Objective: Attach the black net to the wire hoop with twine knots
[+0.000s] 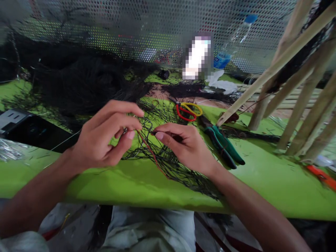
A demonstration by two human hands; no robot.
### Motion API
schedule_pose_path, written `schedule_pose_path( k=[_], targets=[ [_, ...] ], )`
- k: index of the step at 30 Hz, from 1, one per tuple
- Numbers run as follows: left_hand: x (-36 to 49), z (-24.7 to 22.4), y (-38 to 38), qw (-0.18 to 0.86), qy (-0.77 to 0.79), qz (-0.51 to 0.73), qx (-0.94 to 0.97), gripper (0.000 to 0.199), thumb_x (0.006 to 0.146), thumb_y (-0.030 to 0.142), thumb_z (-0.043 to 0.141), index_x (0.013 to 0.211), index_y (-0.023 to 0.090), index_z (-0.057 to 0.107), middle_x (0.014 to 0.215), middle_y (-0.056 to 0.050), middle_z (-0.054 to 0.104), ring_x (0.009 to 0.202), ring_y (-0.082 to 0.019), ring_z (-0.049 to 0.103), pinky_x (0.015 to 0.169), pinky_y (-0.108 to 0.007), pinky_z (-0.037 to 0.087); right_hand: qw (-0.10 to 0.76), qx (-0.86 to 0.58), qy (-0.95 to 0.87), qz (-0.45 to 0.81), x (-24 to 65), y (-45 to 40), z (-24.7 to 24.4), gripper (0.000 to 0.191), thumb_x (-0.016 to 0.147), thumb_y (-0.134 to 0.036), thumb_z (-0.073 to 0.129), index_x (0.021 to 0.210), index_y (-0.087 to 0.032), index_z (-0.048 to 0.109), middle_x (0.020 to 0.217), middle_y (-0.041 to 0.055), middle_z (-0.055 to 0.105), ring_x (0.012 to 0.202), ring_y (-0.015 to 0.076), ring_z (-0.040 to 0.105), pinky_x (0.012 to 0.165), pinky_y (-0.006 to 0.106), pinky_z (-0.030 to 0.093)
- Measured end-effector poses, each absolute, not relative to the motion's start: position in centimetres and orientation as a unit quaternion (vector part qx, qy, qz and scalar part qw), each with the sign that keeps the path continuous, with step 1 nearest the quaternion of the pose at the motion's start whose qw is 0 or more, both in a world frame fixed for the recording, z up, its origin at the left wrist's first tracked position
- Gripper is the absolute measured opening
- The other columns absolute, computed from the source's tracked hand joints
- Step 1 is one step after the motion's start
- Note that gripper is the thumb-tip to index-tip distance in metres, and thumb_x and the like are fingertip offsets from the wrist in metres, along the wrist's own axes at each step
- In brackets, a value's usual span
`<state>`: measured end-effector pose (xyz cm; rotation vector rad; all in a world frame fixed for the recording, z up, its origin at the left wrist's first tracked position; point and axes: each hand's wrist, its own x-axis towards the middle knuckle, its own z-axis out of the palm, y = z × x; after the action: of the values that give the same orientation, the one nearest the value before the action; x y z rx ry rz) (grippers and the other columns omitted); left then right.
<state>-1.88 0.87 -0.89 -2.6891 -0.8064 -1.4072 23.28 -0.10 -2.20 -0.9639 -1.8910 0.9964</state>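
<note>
Between the hands, a red cord (pixel 154 158) starts at your left hand (pixel 133 125), whose grip is narrow, thumb and index finger pinched on the cord's upper end. The cord runs off toward 5 o'clock over the black netting (pixel 181 169), which lies on the green counter (pixel 252 171) under your fingers and spreads toward 4 and 5 o'clock. Your right hand (pixel 155 134) also has a narrow grip, thumb and forefinger closed on a dark strand (pixel 151 133) just beside the left fingertips.

Taking the spot between your hands as the clock's centre, you have scissors (pixel 189 111) with one red and one yellow handle loop near at 2 o'clock. Pliers (pixel 225 146) with green and black handles lie at 3 o'clock, just beyond your right hand. A dark, tangled heap (pixel 86 78) fills 10 to 11 o'clock, and a flat black device (pixel 34 130) sits at 9, partly behind your left wrist.

Farther out, a clear bottle (pixel 237 36) with a blue cap stands tilted between 1 and 2, before the perforated panel (pixel 157 21). Wooden sticks (pixel 265 78) lean at 2 to 3 o'clock.
</note>
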Motion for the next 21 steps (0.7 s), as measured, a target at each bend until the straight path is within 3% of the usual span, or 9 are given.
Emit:
schedule_pose_path(
  k=[2, 6, 8, 13, 17, 21],
  targets=[
    [-1.6, -1.0, 1.1, 0.0, -0.305, -0.451, -0.838, 0.03, 0.092, 0.019, 0.065, 0.122, 0.023, 0.064, 0.132, -0.009, 0.065, 0.093, -0.018, 0.063, 0.081, -0.035, 0.06, 0.391, -0.371, -0.742, 0.398, 23.2, -0.2, -2.2, 0.023, 0.103, -0.032, 0.067, 0.098, -0.014, 0.08, 0.085, 0.001, 0.075, 0.069, 0.0082, 0.055, 0.063, 0.021, 0.042],
    [-1.5, -0.9, 1.9, -0.122, -0.324, -0.301, -0.889, 0.044, 0.098, 0.028, 0.055, 0.141, 0.021, 0.054, 0.136, -0.011, 0.065, 0.123, -0.027, 0.064, 0.107, -0.047, 0.056, 0.41, -0.391, -0.733, 0.377, 23.4, 0.1, -2.1, 0.024, 0.102, -0.033, 0.068, 0.097, -0.014, 0.081, 0.078, 0.0, 0.071, 0.066, 0.0081, 0.051, 0.059, 0.021, 0.038],
    [-1.5, -0.9, 2.2, -0.148, -0.34, -0.26, -0.891, 0.035, 0.099, 0.024, 0.054, 0.133, 0.021, 0.06, 0.13, -0.009, 0.068, 0.122, -0.025, 0.066, 0.103, -0.042, 0.058, 0.406, -0.403, -0.732, 0.371, 23.7, 0.3, -2.0, 0.023, 0.1, -0.034, 0.069, 0.098, -0.014, 0.081, 0.076, -0.0008, 0.069, 0.064, 0.0077, 0.048, 0.056, 0.022, 0.035],
    [-1.6, -0.8, 2.3, -0.127, -0.383, -0.275, -0.873, 0.026, 0.093, 0.016, 0.06, 0.116, 0.022, 0.071, 0.117, -0.005, 0.07, 0.097, -0.017, 0.072, 0.07, -0.025, 0.061, 0.361, -0.41, -0.737, 0.398, 25.1, 1.2, -1.4, 0.019, 0.097, -0.032, 0.074, 0.106, -0.018, 0.081, 0.08, -0.0024, 0.066, 0.06, 0.0059, 0.043, 0.055, 0.021, 0.036],
    [-2.3, 0.2, 2.0, -0.051, -0.4, -0.292, -0.867, 0.022, 0.094, 0.015, 0.061, 0.108, 0.027, 0.074, 0.114, 0.001, 0.075, 0.096, -0.016, 0.074, 0.079, -0.028, 0.063, 0.309, -0.425, -0.748, 0.405, 26.7, 1.8, -0.8, 0.033, 0.091, -0.032, 0.077, 0.122, -0.021, 0.077, 0.094, -0.0002, 0.069, 0.06, 0.0068, 0.05, 0.054, 0.023, 0.041],
    [-2.7, 0.7, 1.6, -0.015, -0.444, -0.337, -0.83, 0.03, 0.094, 0.013, 0.066, 0.116, 0.031, 0.073, 0.116, 0.006, 0.077, 0.1, -0.013, 0.076, 0.082, -0.024, 0.065, 0.3, -0.444, -0.783, 0.315, 28.0, 2.3, -0.2, 0.021, 0.093, -0.033, 0.075, 0.109, -0.021, 0.08, 0.098, 0.0037, 0.077, 0.074, 0.0136, 0.064, 0.066, 0.028, 0.048]
  ],
)
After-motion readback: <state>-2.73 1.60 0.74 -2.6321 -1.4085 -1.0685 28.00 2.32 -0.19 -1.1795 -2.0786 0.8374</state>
